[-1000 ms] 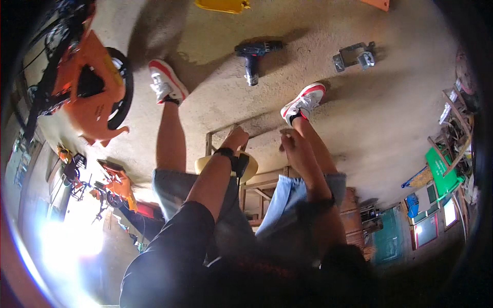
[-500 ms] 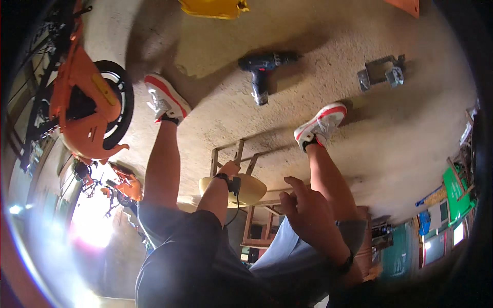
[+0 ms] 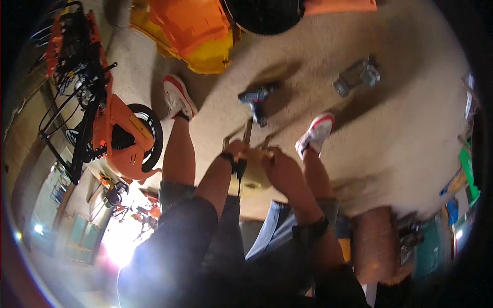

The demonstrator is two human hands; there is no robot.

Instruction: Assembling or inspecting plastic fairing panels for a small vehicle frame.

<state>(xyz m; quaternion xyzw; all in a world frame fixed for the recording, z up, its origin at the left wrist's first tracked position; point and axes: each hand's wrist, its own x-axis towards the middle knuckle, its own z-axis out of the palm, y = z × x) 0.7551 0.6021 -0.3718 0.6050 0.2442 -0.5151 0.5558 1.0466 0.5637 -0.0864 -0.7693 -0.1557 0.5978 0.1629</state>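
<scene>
A small stool with a pale yellow seat (image 3: 252, 179) and wooden legs (image 3: 248, 132) is held tilted between my knees, its legs pointing away from me. My left hand (image 3: 237, 149) is closed at the base of the legs, partly hidden by the wrist and a dark strapped device. On the right side of the stool, my right hand (image 3: 282, 172) has its fingers bent over the seat's edge near another leg. Beyond the legs, a dark cordless drill (image 3: 257, 96) lies on the floor.
A grey metal bracket (image 3: 357, 77) lies on the floor to the far right. Yellow (image 3: 208, 62) and orange (image 3: 190, 25) panels lie ahead, beside a black rounded object (image 3: 264, 15). An orange motorcycle (image 3: 126, 138) stands at left. A brown drum-like object (image 3: 375, 246) is at lower right.
My right hand has moved left and forward from the air onto the stool. The left hand stays on it. The view has shifted, bringing more of the panels and motorcycle into sight.
</scene>
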